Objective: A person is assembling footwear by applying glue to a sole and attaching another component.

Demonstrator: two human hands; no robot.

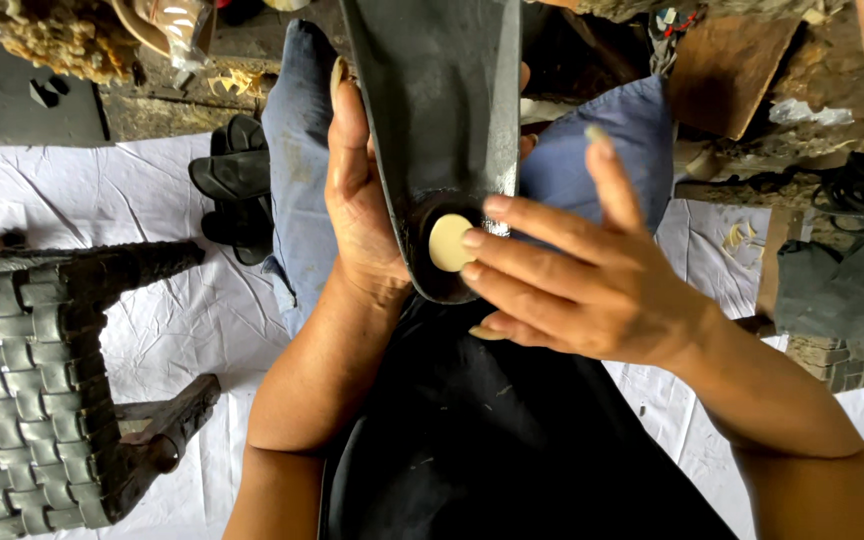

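A long black sole-shaped piece (pixel 447 110) stands over my lap, its rounded near end holding a small cream-coloured disc (pixel 447 243). My left hand (pixel 360 205) grips the piece along its left edge, thumb up along the side. My right hand (pixel 577 275) has its fingertips pressed on the disc and the rim around it, with the index finger raised free. My knees in blue jeans (pixel 297 150) lie beneath, and a black apron (pixel 492 430) covers my lap.
A woven black stool (pixel 42 370) lies on its side at the left on a white sheet (pixel 122 190). Black sandals (pixel 237 190) rest beside my left knee. Cluttered boards, cables and a grey cloth (pixel 842 290) fill the right side.
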